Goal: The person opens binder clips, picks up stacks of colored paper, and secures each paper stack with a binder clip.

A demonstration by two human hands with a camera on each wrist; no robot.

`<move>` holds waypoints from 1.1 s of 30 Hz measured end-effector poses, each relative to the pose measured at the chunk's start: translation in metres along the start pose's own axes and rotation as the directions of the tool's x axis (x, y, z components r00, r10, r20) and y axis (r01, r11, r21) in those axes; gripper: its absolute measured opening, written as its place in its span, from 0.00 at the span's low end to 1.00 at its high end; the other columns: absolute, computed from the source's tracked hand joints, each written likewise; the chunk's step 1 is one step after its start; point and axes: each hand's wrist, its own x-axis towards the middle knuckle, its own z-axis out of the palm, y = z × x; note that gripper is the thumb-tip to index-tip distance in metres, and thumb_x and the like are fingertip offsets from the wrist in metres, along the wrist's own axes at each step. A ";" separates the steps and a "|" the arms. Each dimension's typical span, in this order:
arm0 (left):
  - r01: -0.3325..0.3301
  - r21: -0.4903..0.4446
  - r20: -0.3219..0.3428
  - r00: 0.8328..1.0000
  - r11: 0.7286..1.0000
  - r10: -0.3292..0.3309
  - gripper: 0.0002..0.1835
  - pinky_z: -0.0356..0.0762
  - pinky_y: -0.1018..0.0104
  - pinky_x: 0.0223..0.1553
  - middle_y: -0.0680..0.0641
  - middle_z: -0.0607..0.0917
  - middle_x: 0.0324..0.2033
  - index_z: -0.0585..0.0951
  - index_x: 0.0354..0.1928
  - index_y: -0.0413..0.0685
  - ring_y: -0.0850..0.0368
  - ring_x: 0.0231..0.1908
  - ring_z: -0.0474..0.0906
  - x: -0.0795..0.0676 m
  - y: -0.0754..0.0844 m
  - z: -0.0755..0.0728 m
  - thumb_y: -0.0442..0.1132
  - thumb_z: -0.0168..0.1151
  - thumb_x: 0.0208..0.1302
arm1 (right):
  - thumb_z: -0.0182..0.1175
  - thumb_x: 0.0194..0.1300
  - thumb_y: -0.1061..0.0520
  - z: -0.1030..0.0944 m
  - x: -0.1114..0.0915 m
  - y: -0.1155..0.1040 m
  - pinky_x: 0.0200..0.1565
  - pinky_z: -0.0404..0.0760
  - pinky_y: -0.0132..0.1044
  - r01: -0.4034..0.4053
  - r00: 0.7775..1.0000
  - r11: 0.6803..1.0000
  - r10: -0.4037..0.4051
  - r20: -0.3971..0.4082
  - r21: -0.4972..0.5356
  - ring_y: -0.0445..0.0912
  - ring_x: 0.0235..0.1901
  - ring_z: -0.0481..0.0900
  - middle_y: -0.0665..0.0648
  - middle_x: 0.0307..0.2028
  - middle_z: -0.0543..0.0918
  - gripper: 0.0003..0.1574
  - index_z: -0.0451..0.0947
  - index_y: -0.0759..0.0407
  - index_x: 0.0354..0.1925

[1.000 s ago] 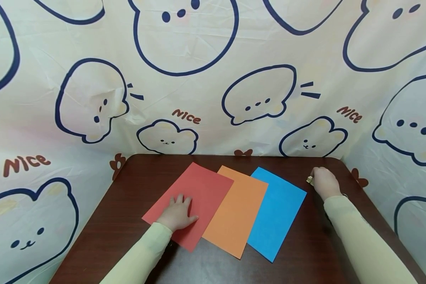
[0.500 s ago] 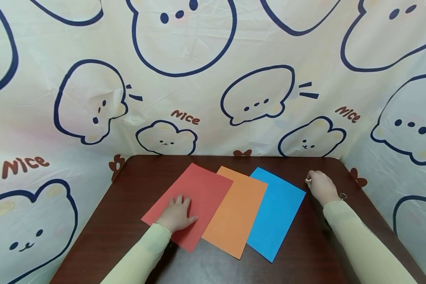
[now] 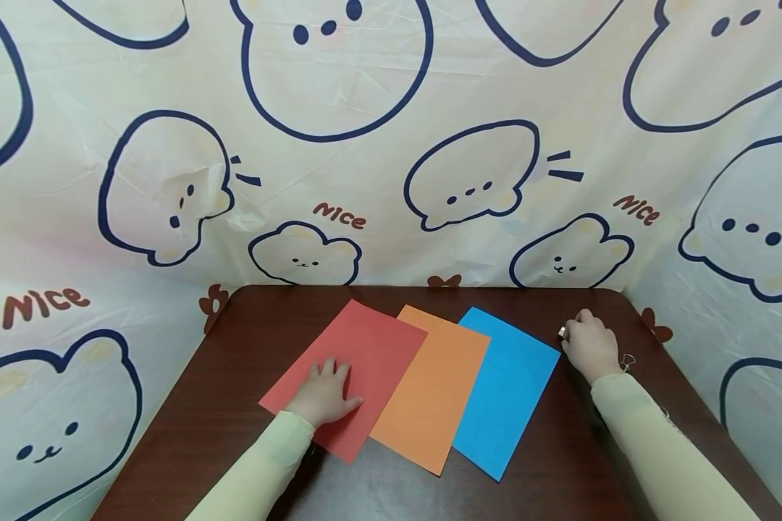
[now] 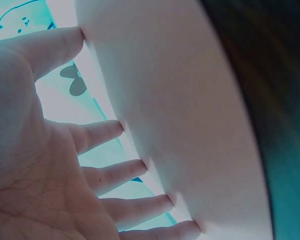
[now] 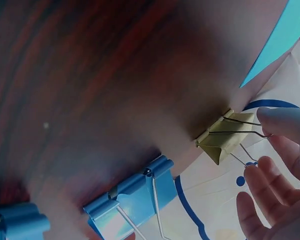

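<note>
My left hand (image 3: 324, 394) rests with spread fingers on a red sheet (image 3: 378, 347), at the left of the fanned sheets. In the left wrist view its fingertips (image 4: 140, 167) press on the sheet's surface (image 4: 180, 115). At the far right of the table, my right hand (image 3: 589, 346) pinches a yellow binder clip (image 5: 225, 137) by a wire handle, between thumb and index finger. The other fingers are bent loosely below it. From the head, only a bit of the clip (image 3: 562, 333) peeks out left of the fingers.
An orange sheet (image 3: 433, 391) lies partly under the red one, and a blue sheet (image 3: 508, 391) partly under the orange. Blue binder clips (image 5: 135, 195) stand near the right hand. One wire handle (image 3: 628, 360) shows beside the wrist. A patterned curtain (image 3: 378, 174) borders the brown table (image 3: 228, 362).
My right hand has shifted slightly left and toward me with the yellow binder clip, which has turned and shows less. The left hand and the sheets have stayed in place.
</note>
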 end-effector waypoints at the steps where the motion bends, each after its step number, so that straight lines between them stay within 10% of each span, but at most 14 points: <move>1: 0.000 -0.001 0.000 1.000 1.000 0.000 0.43 0.83 0.39 0.50 0.32 0.68 0.67 0.70 0.71 0.40 0.28 0.66 0.64 0.000 0.000 0.000 0.57 0.72 0.62 | 0.70 0.64 0.62 0.000 0.000 0.000 0.37 0.79 0.60 -0.003 1.000 1.000 0.003 -0.003 -0.001 0.63 0.39 0.76 0.70 0.44 0.74 0.07 0.81 0.64 0.33; 22: -0.005 0.002 -0.006 1.000 1.000 0.005 0.42 0.83 0.38 0.50 0.32 0.67 0.68 0.70 0.71 0.40 0.27 0.67 0.64 0.000 -0.001 0.002 0.57 0.72 0.62 | 0.71 0.63 0.62 0.001 -0.007 0.000 0.44 0.78 0.65 0.012 0.998 1.000 -0.012 -0.056 0.004 0.68 0.46 0.76 0.74 0.50 0.77 0.05 0.83 0.62 0.33; 33: 0.001 -0.001 0.001 1.000 1.000 -0.001 0.42 0.83 0.37 0.50 0.32 0.67 0.68 0.70 0.72 0.41 0.26 0.68 0.63 0.000 -0.001 0.001 0.57 0.72 0.63 | 0.66 0.67 0.64 0.000 -0.007 0.000 0.52 0.77 0.68 -0.044 0.999 0.987 0.041 0.029 0.152 0.72 0.53 0.71 0.78 0.55 0.71 0.22 0.72 0.71 0.56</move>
